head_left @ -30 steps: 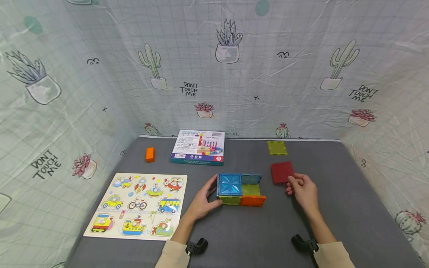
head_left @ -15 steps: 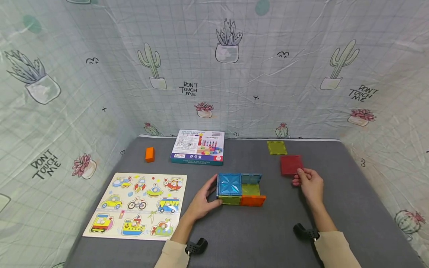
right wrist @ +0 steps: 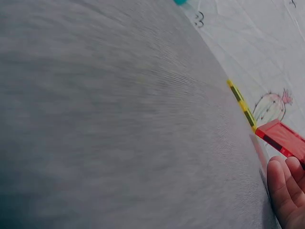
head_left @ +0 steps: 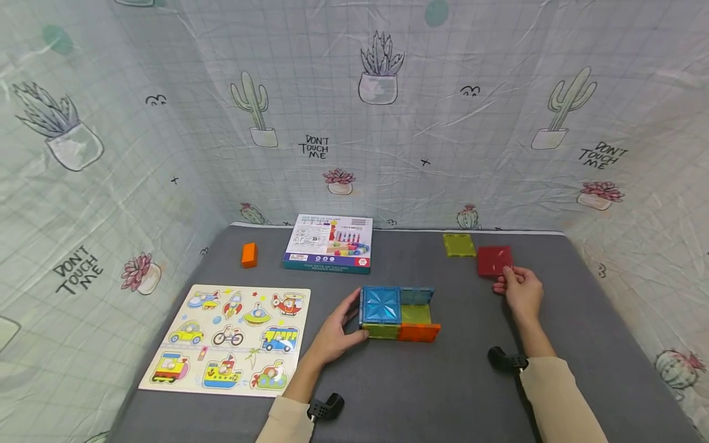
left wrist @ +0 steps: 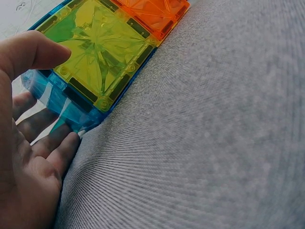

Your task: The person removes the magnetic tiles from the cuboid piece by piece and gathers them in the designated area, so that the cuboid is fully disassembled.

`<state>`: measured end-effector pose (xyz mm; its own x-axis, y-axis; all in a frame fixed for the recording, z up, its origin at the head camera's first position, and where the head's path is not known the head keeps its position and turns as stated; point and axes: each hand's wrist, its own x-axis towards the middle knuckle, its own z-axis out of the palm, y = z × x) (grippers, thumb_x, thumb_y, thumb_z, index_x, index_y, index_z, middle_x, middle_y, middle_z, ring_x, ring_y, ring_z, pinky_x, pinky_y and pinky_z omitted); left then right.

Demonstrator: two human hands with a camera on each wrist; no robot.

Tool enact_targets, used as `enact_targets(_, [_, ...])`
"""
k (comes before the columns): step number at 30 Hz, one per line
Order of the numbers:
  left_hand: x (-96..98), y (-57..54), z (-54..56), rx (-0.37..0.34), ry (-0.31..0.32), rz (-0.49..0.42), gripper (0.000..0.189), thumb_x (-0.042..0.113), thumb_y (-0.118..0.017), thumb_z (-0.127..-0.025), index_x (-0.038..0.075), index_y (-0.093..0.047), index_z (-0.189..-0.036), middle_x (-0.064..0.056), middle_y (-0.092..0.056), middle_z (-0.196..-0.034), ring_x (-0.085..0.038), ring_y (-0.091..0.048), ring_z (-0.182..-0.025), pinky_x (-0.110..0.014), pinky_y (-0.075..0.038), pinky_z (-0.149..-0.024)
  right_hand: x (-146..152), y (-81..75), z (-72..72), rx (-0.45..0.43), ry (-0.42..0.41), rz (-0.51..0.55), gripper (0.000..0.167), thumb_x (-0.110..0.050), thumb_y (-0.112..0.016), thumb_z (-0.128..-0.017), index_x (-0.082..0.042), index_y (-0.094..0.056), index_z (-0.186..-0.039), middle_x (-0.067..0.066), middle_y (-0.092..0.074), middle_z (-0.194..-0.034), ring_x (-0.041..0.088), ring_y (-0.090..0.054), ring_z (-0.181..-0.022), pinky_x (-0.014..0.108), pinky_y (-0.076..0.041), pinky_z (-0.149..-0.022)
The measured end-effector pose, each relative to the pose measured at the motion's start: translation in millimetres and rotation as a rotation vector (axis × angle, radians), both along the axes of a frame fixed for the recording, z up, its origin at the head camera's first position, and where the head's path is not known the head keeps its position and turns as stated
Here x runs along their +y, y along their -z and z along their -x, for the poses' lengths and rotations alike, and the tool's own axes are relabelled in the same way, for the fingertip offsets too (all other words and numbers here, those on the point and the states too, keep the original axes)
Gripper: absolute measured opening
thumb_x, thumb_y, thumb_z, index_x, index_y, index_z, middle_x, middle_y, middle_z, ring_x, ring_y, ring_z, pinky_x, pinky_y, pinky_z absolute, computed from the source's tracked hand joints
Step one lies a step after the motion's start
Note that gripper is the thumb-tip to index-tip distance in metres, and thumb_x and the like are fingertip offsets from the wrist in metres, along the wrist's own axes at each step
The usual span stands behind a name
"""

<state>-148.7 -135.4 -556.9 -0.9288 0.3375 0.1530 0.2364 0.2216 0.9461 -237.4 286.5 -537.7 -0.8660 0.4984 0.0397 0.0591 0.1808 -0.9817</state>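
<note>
A small structure of magnetic tiles stands on the grey table, with blue, yellow-green and orange sides; its left part has a blue top and its right part is open above. My left hand holds its left end, the thumb at the yellow-green front and the fingers against the blue side. To the right, my right hand pinches a red magnetic tile by its near right corner. The red tile is tilted and raised off the table in the right wrist view. Beside it lies a flat yellow-green tile.
A picture puzzle board with vehicle pieces lies at the left. Behind it are an orange block and a flat toy box. A patterned cloth hangs around the table's back and sides.
My right hand has carried the red tile away from the tile structure, to the right and toward the back, up beside the yellow-green tile. My left hand stays in place on the structure.
</note>
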Motion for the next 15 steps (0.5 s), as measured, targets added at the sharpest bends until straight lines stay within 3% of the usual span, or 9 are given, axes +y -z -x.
enact_targets(6, [0.5,-0.5,1.1,0.009,-0.006,0.003,0.087,0.02,-0.073,-0.085,0.024,-0.027,-0.159,-0.004,-0.031,-0.165,-0.03,-0.04,-0.147,-0.042,-0.039,-0.119,9,-3.6,15.5,-0.004,-0.001,0.02,0.036,-0.018,-0.058,-0.101,0.009,-0.053,-0.123,-0.014,-0.063,-0.062,0.002,-0.065,-0.047,0.021,-0.059,-0.049])
enact_targets(15, [0.5,-1.2,-0.3,-0.018,-0.005,0.002,0.088,0.015,-0.074,-0.085,0.021,-0.027,-0.159,-0.006,-0.03,-0.165,-0.032,-0.038,-0.148,-0.047,-0.037,-0.12,21,-5.9,33.2,-0.074,0.007,0.006,0.044,-0.02,-0.056,-0.102,0.013,-0.049,-0.131,-0.015,-0.061,-0.06,0.002,-0.065,-0.046,0.021,-0.059,-0.048])
